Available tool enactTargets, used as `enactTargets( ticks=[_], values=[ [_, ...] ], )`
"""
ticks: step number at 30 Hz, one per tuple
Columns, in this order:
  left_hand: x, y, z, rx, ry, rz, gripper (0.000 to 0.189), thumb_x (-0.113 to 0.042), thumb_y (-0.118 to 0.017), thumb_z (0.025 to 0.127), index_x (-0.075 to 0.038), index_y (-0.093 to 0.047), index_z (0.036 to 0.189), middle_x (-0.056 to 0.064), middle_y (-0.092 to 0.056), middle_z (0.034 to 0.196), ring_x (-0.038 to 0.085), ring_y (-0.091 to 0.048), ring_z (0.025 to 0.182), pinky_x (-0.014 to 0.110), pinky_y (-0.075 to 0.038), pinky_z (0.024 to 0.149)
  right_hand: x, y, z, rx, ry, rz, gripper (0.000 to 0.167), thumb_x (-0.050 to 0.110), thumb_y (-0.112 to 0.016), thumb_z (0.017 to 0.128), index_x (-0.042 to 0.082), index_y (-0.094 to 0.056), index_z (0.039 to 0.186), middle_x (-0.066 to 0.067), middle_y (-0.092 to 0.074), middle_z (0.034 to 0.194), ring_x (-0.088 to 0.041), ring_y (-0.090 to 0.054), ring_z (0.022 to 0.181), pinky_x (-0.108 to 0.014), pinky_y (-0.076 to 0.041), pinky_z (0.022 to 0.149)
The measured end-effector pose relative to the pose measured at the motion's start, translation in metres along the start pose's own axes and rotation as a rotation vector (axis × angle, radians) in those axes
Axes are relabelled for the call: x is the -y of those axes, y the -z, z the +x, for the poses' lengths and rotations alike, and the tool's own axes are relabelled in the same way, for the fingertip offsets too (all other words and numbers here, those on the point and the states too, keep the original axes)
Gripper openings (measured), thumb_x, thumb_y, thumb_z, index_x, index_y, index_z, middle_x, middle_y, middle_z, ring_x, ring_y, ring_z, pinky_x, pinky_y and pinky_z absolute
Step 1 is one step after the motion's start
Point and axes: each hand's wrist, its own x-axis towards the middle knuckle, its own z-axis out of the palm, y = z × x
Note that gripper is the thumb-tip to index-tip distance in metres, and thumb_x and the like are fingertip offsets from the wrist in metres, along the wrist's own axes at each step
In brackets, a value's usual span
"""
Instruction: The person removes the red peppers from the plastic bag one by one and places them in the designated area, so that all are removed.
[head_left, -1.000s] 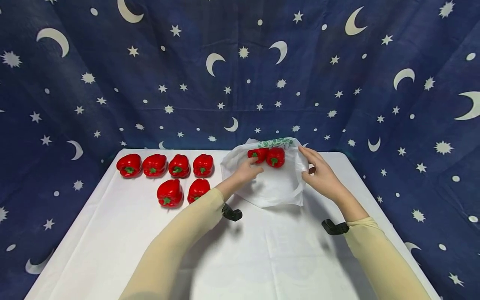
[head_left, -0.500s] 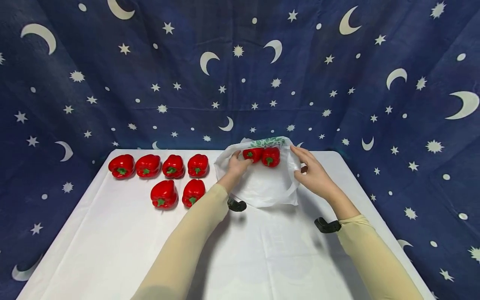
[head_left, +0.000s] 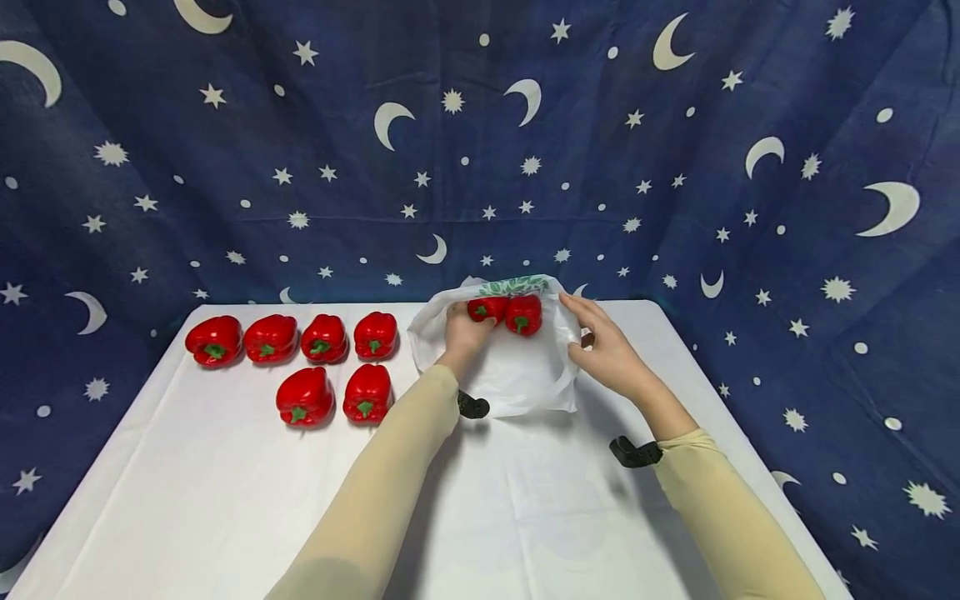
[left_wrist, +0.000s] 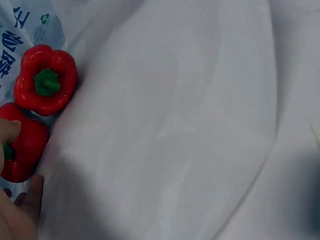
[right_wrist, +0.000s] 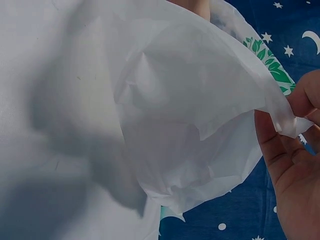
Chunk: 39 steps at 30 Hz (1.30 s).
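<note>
A white plastic bag with a green leaf print lies on its side, its mouth spread toward me. Two red bell peppers sit inside at the back: a left bell pepper and a right bell pepper, side by side. My left hand reaches into the bag and holds the left pepper. In the left wrist view, the thumb lies on this bell pepper and fingers show at its other side. The bag's right rim is pinched by my right hand; the right wrist view shows the plastic between thumb and fingers.
Several more red bell peppers stand left of the bag in two rows, including a back-row bell pepper and a front-row bell pepper. A white cloth covers the table. Behind hangs a dark blue curtain with moons and stars.
My left hand has moved from the front of the left pepper to its left side and now holds it. The right hand keeps the bag rim. The head view has turned slightly right.
</note>
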Motion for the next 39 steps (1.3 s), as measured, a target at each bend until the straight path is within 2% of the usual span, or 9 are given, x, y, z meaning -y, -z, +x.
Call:
enactTargets(
  ticks=[6,15,22,26,29,33,36,39],
  values=[
    [0.002,0.0,0.005,0.032,-0.002,0.068,0.069,-0.021,-0.075,0.089,0.001,-0.046,0.147,0.022,-0.047,0.144,0.036,-0.05,0.132,0.037,-0.038,0.116,0.0,-0.002,0.001,0.002,0.002,0.008,0.077,-0.005,-0.058,0.09,0.014,-0.034,0.161,-0.006,-0.033,0.162,-0.028,-0.054,0.111,-0.03,-0.053,0.083],
    [0.001,0.006,0.005,0.094,-0.025,0.043,0.068,-0.02,-0.074,0.093,0.0,-0.044,0.151,0.019,-0.05,0.148,0.033,-0.046,0.138,0.037,-0.034,0.118,0.001,-0.002,-0.001,-0.008,0.01,0.006,0.077,-0.007,-0.057,0.09,0.013,-0.035,0.16,-0.007,-0.033,0.162,-0.029,-0.054,0.111,-0.031,-0.054,0.083],
    [0.002,0.014,-0.003,0.126,-0.066,0.017,0.067,-0.016,-0.074,0.091,0.002,-0.045,0.148,0.019,-0.052,0.145,0.033,-0.048,0.134,0.037,-0.039,0.115,-0.001,-0.001,-0.001,0.007,0.001,-0.001,0.077,-0.006,-0.058,0.09,0.013,-0.034,0.161,-0.007,-0.033,0.162,-0.029,-0.052,0.112,-0.033,-0.053,0.083],
    [0.001,0.02,-0.012,0.161,-0.056,0.028,0.068,-0.016,-0.075,0.09,0.003,-0.044,0.147,0.018,-0.054,0.142,0.033,-0.052,0.13,0.039,-0.045,0.111,-0.003,-0.001,-0.001,0.011,-0.008,-0.021,0.076,-0.005,-0.057,0.09,0.012,-0.034,0.161,-0.007,-0.033,0.162,-0.028,-0.051,0.114,-0.035,-0.052,0.085],
    [0.0,0.024,-0.019,0.19,-0.037,0.041,0.063,-0.015,-0.072,0.091,0.003,-0.046,0.146,0.018,-0.057,0.139,0.032,-0.056,0.123,0.039,-0.049,0.106,-0.005,0.0,-0.001,0.008,-0.009,-0.032,0.077,-0.005,-0.057,0.09,0.012,-0.034,0.161,-0.007,-0.034,0.161,-0.029,-0.05,0.115,-0.036,-0.051,0.085],
    [-0.002,0.028,-0.026,0.209,-0.042,0.05,0.059,-0.009,-0.065,0.09,0.004,-0.047,0.145,0.021,-0.057,0.138,0.032,-0.058,0.109,0.039,-0.052,0.096,-0.006,0.0,-0.001,0.007,-0.004,-0.023,0.077,-0.006,-0.056,0.089,0.012,-0.035,0.16,-0.007,-0.034,0.161,-0.03,-0.051,0.116,-0.039,-0.051,0.086],
    [-0.003,0.03,-0.027,0.203,-0.069,0.041,0.066,-0.009,-0.067,0.088,0.005,-0.044,0.149,0.022,-0.054,0.142,0.032,-0.056,0.114,0.04,-0.05,0.1,-0.006,-0.001,0.0,0.011,0.002,-0.017,0.076,-0.007,-0.056,0.09,0.012,-0.035,0.16,-0.007,-0.033,0.161,-0.03,-0.052,0.116,-0.04,-0.052,0.087],
    [-0.004,0.03,-0.026,0.195,-0.076,0.026,0.077,-0.015,-0.073,0.088,0.004,-0.037,0.153,0.021,-0.049,0.148,0.034,-0.049,0.13,0.041,-0.044,0.11,-0.005,-0.003,0.001,0.012,0.008,-0.016,0.077,-0.007,-0.057,0.09,0.012,-0.034,0.16,-0.007,-0.033,0.162,-0.03,-0.052,0.116,-0.039,-0.052,0.087]
  ],
)
